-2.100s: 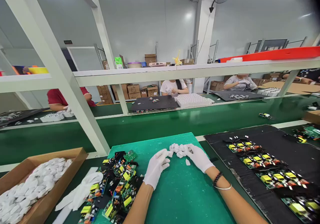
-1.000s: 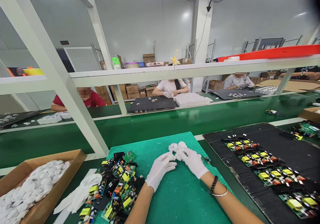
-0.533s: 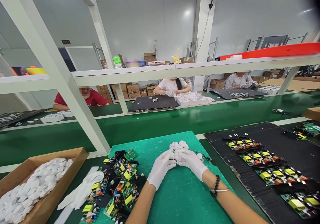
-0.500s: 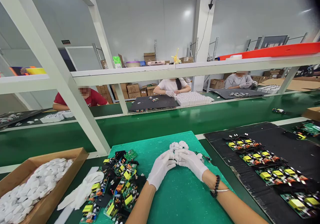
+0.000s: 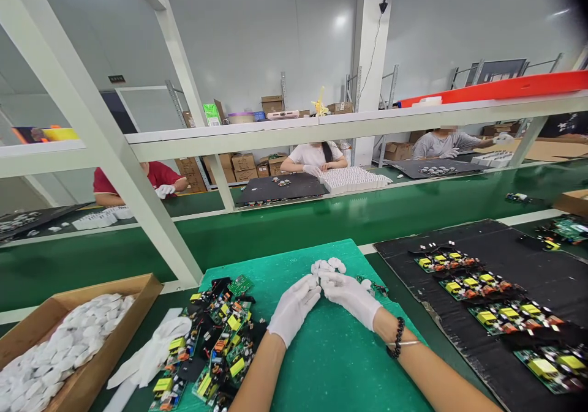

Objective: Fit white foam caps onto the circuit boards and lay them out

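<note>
Both hands wear white gloves and meet at the fingertips above a green mat [image 5: 331, 369]. My left hand [image 5: 293, 309] is closed at the fingertips, and what lies in them is too small to make out. Opposite it, my right hand [image 5: 353, 299] has its fingers pinched in the same spot, their contents hidden too. Just beyond the fingers sits a small cluster of rounded white pieces [image 5: 337, 265]. A small circuit board [image 5: 377, 288] lies partly behind my right hand, with another white piece beside it.
Left of my hands is a heap of circuit boards [image 5: 236, 320], beside a spare white glove [image 5: 151, 348] and a cardboard box [image 5: 144, 289] of white pieces. Rows of boards [image 5: 505, 315] lie on a black sheet [image 5: 432, 295] at right. Several co-workers sit across the green conveyor [image 5: 275, 225].
My fingertips have shifted slightly, still close together. Across the line, the co-worker at right has stretched an arm out sideways, and a gloved hand now shows by the one at left.
</note>
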Demonstrator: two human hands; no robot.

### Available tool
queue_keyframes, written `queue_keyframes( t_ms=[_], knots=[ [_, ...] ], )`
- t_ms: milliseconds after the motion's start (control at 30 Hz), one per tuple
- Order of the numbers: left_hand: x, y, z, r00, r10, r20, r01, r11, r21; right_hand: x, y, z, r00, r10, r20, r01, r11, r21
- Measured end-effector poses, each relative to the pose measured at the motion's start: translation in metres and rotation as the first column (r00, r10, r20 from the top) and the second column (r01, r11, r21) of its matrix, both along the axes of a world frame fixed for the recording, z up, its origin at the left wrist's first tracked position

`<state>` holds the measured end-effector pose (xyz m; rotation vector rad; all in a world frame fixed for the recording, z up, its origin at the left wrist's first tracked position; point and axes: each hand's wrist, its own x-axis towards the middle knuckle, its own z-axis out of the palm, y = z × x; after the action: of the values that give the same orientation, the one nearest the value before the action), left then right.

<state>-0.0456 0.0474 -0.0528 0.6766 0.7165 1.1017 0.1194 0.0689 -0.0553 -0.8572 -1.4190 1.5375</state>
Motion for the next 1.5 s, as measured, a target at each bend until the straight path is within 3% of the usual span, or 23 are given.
queue_keyframes(
  t_ms=[100,200,367,467,600,667,800,900,967,1033,1067,1133,1200,1300,1400,1500],
  knots=[
    [0.003,0.002,-0.002,0.982,0.02,-0.188,-0.003,0.996,0.089,-0.001,0.005,-0.007,0.997,-0.042,0.063,0.039,0.998,0.05],
    [0.005,0.005,-0.003,0.865,0.142,-0.48,-0.026,0.97,0.24,-0.003,0.006,-0.01,0.989,-0.086,0.12,0.073,0.991,0.11],
    [0.004,0.0,0.003,0.732,0.305,-0.609,0.005,0.892,0.453,-0.006,-0.001,-0.001,0.971,-0.174,0.164,0.134,0.964,0.229],
    [0.006,-0.007,0.01,0.674,0.358,-0.647,0.033,0.859,0.51,-0.006,-0.007,0.006,0.925,-0.231,0.303,0.121,0.932,0.342],
    [0.012,-0.01,0.019,0.711,0.301,-0.636,0.078,0.865,0.496,-0.004,-0.012,0.01,0.791,-0.344,0.506,0.109,0.893,0.437],
    [0.014,-0.009,0.022,0.764,0.257,-0.592,0.043,0.895,0.445,-0.003,-0.014,0.013,0.753,-0.364,0.548,0.093,0.883,0.459],
    [0.023,-0.009,0.024,0.964,0.131,-0.23,-0.079,0.971,0.225,-0.002,-0.019,0.023,0.796,-0.404,0.451,0.108,0.828,0.551],
    [0.035,-0.012,0.023,0.985,0.171,-0.004,-0.169,0.975,0.144,0.007,-0.018,0.034,0.848,-0.453,0.275,0.237,0.788,0.569],
    [0.04,-0.015,0.02,0.965,0.262,-0.03,-0.257,0.958,0.126,0.019,-0.012,0.04,0.842,-0.523,0.129,0.405,0.773,0.488],
    [0.043,-0.016,0.018,0.959,0.276,-0.071,-0.27,0.959,0.084,0.031,-0.004,0.043,0.814,-0.581,0.029,0.53,0.762,0.372],
    [0.043,-0.017,0.017,0.967,0.242,-0.076,-0.239,0.97,0.055,0.035,0.0,0.042,0.814,-0.58,0.012,0.544,0.77,0.333],
    [0.044,-0.016,0.013,0.976,0.168,-0.14,-0.166,0.986,0.022,0.037,0.006,0.038,0.875,-0.482,0.045,0.448,0.842,0.301],
    [0.046,-0.016,0.009,0.916,0.191,-0.353,-0.159,0.98,0.117,0.032,0.008,0.032,0.921,-0.374,0.11,0.33,0.898,0.291],
    [0.055,-0.021,0.004,0.66,0.335,-0.672,-0.063,0.916,0.396,0.026,0.01,0.026,0.938,-0.296,0.179,0.234,0.924,0.303],
    [0.065,-0.029,0.003,0.5,0.4,-0.768,0.142,0.837,0.528,0.03,0.007,0.032,0.927,-0.295,0.233,0.203,0.914,0.351],
    [0.068,-0.03,0.004,0.354,0.498,-0.792,0.181,0.794,0.58,0.034,0.001,0.041,0.9,-0.293,0.323,0.145,0.9,0.412]
  ],
)
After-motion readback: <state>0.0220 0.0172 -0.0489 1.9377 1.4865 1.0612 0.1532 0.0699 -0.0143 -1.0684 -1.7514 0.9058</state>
